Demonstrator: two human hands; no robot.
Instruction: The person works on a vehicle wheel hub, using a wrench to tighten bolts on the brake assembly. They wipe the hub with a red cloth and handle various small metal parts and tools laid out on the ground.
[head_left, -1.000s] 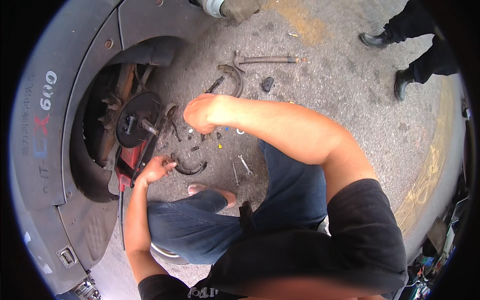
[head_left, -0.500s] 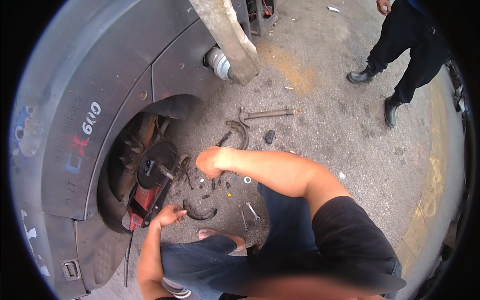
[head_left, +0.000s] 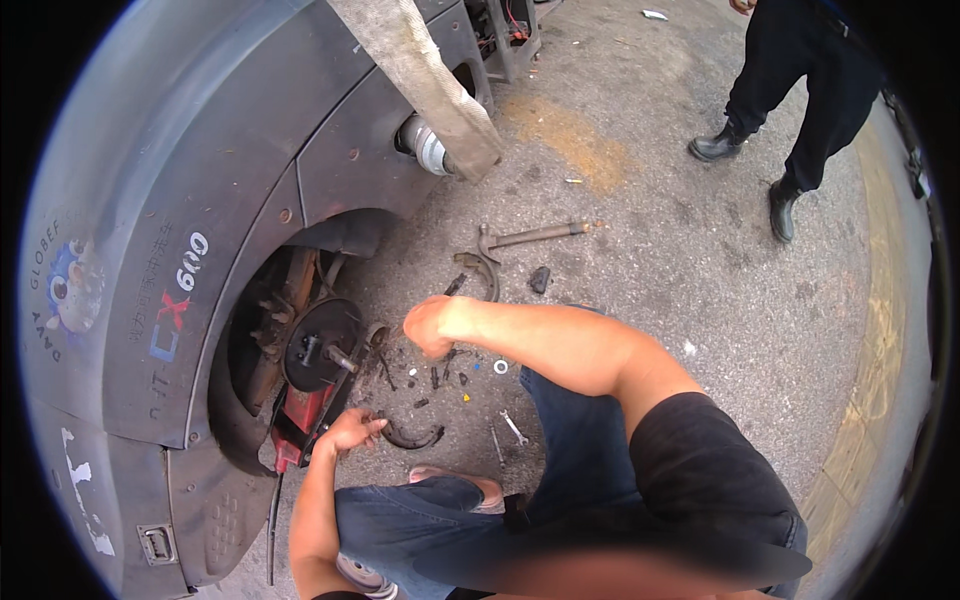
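Observation:
My left hand (head_left: 355, 430) is open beside a curved dark brake shoe (head_left: 412, 440) on the asphalt, its fingertips close to the shoe's upper end. My right hand (head_left: 428, 326) is curled over small parts on the ground, back of the hand upward; whatever its fingers hold is hidden. Another curved brake shoe (head_left: 490, 278) lies beyond it, by the head of a hammer (head_left: 540, 235). Left of my hands, a round dark hub plate (head_left: 322, 345) with a protruding metal axle stub (head_left: 342, 360) sits in the vehicle's wheel opening, above a red jack (head_left: 303, 408).
The grey vehicle body (head_left: 240, 180) curves along the left. A pale fabric strip (head_left: 420, 85) hangs near a round silver fitting (head_left: 428, 148). A wrench (head_left: 515, 428), a white ring (head_left: 501, 367) and several small dark parts lie before me. Another person in dark trousers (head_left: 800, 80) stands far right.
The view has shifted slightly, so the vehicle and ground parts sit a little differently in it. Both hands keep nearly the same places and poses.

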